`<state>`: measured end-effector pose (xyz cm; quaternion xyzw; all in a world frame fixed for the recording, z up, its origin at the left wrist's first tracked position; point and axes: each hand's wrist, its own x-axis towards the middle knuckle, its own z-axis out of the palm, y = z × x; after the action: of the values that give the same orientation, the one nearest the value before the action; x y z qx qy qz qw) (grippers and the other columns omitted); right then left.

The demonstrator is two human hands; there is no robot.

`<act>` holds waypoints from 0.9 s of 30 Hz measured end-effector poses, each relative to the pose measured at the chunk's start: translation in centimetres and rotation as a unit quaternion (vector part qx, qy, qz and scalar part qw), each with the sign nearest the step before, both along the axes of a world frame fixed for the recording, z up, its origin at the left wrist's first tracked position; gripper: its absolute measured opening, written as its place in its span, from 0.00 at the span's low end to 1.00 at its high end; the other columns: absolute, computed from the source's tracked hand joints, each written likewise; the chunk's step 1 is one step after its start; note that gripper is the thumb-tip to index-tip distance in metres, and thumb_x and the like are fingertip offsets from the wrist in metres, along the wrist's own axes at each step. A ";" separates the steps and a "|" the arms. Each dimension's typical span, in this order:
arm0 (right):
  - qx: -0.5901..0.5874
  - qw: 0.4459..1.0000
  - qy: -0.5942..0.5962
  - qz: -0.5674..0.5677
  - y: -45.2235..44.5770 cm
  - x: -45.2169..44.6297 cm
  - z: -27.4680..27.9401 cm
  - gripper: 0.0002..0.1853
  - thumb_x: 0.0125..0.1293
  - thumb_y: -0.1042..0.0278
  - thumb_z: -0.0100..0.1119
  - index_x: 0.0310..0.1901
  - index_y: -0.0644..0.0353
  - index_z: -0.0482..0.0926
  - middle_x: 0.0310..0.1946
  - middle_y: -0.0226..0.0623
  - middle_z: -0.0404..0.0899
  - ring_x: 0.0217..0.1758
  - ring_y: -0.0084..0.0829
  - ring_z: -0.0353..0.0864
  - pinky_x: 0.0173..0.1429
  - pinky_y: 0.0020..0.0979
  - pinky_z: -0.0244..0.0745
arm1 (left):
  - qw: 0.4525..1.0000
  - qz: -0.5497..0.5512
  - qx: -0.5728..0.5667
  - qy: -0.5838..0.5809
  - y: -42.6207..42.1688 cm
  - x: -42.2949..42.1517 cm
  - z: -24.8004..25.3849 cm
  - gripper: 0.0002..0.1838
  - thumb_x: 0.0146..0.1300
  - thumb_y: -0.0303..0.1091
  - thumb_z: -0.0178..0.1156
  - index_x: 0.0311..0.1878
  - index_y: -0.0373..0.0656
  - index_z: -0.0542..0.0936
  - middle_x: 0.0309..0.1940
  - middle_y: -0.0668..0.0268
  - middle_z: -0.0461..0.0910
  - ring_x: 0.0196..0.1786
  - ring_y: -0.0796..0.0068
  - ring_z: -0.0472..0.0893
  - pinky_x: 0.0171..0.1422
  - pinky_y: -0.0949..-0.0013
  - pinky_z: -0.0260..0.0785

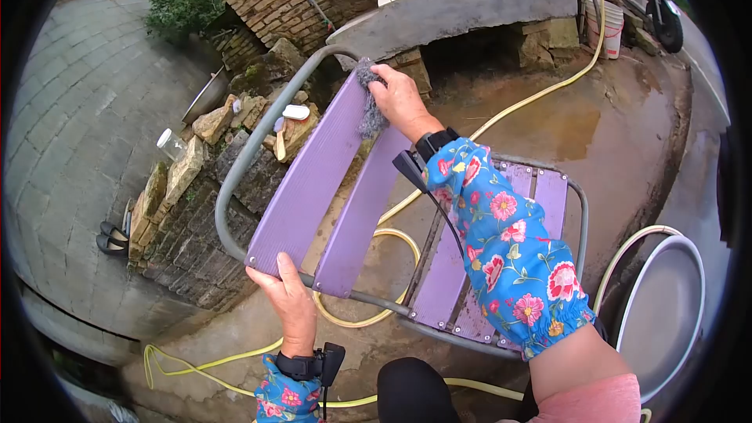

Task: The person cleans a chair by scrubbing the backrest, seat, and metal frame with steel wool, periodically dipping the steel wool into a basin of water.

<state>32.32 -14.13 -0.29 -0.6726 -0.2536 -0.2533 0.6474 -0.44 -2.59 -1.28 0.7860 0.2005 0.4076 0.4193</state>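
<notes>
A metal-framed chair point(309, 180) with purple slats is tilted in front of me, its grey tube frame curving round the backrest. My right hand point(403, 102) grips a fuzzy grey scouring pad point(370, 102) and presses it on the far end of the top backrest slat. At the near end of that slat, my left hand point(286, 298) holds the chair by its corner, thumb on the front and fingers partly hidden behind. The seat slats point(446, 290) lie to the right, partly covered by my flowered right sleeve point(509, 251); dark dirt shows along their gaps.
A yellow hose point(540, 94) winds over the wet concrete and under the chair. At right stands a large grey basin point(662, 317). Along the low stone wall point(196, 243) are a brush point(280, 141), a white-and-red item point(296, 112) and a clear jar point(171, 143). A bucket point(603, 27) stands farther back.
</notes>
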 end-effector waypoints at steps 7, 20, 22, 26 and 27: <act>-0.018 0.998 0.002 -0.058 0.4 1.7 -0.5 0.16 0.59 0.66 0.56 0.47 0.63 0.79 0.41 0.55 0.81 0.48 0.53 0.79 0.54 0.45 0.74 | 1.000 -0.010 -0.026 -0.011 -0.9 0.2 0.2 0.25 0.74 0.37 0.48 0.66 0.34 0.53 0.52 0.56 0.68 0.51 0.69 0.70 0.56 0.64 0.65; -0.108 0.988 0.007 -0.113 0.6 3.7 0.6 0.13 0.62 0.63 0.54 0.43 0.63 0.78 0.38 0.55 0.81 0.46 0.55 0.80 0.52 0.49 0.74 | 0.999 -0.005 0.022 -0.032 -0.7 0.4 -0.2 0.23 0.75 0.36 0.47 0.65 0.37 0.54 0.48 0.59 0.69 0.43 0.73 0.71 0.47 0.68 0.67; -0.143 0.984 -0.006 -0.108 0.3 5.9 1.5 0.12 0.62 0.63 0.55 0.41 0.63 0.79 0.37 0.54 0.82 0.46 0.54 0.80 0.52 0.49 0.74 | 1.000 -0.009 -0.005 -0.009 -0.8 0.1 0.1 0.25 0.75 0.36 0.47 0.66 0.33 0.52 0.52 0.55 0.68 0.49 0.69 0.70 0.55 0.64 0.66; -0.197 0.978 -0.019 -0.062 -0.7 0.6 1.2 0.10 0.62 0.64 0.56 0.39 0.61 0.76 0.36 0.51 0.81 0.44 0.53 0.80 0.50 0.49 0.75 | 1.000 -0.008 0.002 -0.021 -0.2 0.2 -0.6 0.25 0.75 0.36 0.47 0.66 0.34 0.52 0.52 0.55 0.68 0.49 0.69 0.70 0.55 0.65 0.66; -0.180 0.977 -0.085 -0.072 -0.6 -1.0 -0.1 0.10 0.62 0.64 0.56 0.39 0.60 0.74 0.36 0.50 0.81 0.43 0.52 0.80 0.49 0.49 0.75 | 0.999 -0.007 0.009 -0.032 0.0 0.4 -0.9 0.25 0.75 0.36 0.47 0.66 0.34 0.52 0.52 0.56 0.68 0.49 0.69 0.70 0.55 0.65 0.66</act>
<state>31.31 -14.72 -0.43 -0.7702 -0.3003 -0.3058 0.4723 -0.07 -2.61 -2.20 0.7779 0.1777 0.4314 0.4209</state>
